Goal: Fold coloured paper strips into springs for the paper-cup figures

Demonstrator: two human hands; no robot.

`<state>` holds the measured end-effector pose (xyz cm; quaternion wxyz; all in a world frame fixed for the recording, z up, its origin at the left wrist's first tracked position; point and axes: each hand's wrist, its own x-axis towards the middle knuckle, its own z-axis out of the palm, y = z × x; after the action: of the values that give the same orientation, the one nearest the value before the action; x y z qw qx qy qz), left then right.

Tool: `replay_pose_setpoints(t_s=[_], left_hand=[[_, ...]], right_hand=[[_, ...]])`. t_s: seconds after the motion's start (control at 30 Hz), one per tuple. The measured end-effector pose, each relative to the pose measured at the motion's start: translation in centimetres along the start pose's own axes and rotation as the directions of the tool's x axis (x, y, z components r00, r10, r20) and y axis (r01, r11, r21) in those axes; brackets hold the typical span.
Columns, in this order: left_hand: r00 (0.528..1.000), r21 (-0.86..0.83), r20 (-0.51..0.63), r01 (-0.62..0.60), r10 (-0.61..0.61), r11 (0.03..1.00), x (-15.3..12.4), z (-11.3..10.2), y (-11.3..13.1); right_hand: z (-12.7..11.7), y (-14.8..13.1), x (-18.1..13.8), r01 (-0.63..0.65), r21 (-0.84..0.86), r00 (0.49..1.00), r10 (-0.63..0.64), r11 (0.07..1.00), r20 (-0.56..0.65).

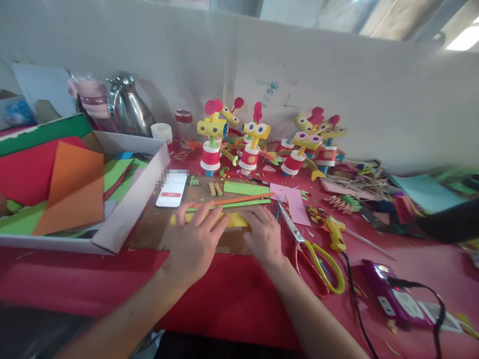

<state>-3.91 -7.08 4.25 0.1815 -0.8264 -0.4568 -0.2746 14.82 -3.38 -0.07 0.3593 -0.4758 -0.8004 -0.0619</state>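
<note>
A yellow paper piece (238,220), apparently rolled or folded, lies crosswise on a brown cardboard sheet (157,234). Over its left part rests my left hand (196,243), fingers stretched and spread, covering much of it. My right hand (264,235) has its fingers bent and pressed together on the right end of the paper; its thumb side is partly hidden. Just beyond the hands are an orange paper strip (239,199) and a green paper strip (247,188). Yellow-handled scissors (297,234) lie to the right of my right hand.
A white box (129,214) of coloured sheets stands left, near a phone (172,189). Several paper-cup figures (211,157) line the back. At right are a yellow glue gun (336,234), red-handled pliers (309,271) and a purple device (396,296) with a black cable.
</note>
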Motion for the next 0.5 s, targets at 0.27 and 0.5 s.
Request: replay_pose_setpoints(t_s=[0.27,0.5], left_hand=[[0.961,0.222,0.018,-0.273,0.277,0.936,-1.0,3.4,-1.4],[0.926,0.131,0.324,-0.245,0.192,0.961,-3.2,4.0,-0.5]], right_hand=[[0.4,0.3,-0.4,0.380,-0.315,0.924,-0.338,0.870,0.179],[-0.6,1.2,-2.4,0.334,-0.128,0.881,-0.261,0.934,0.395]])
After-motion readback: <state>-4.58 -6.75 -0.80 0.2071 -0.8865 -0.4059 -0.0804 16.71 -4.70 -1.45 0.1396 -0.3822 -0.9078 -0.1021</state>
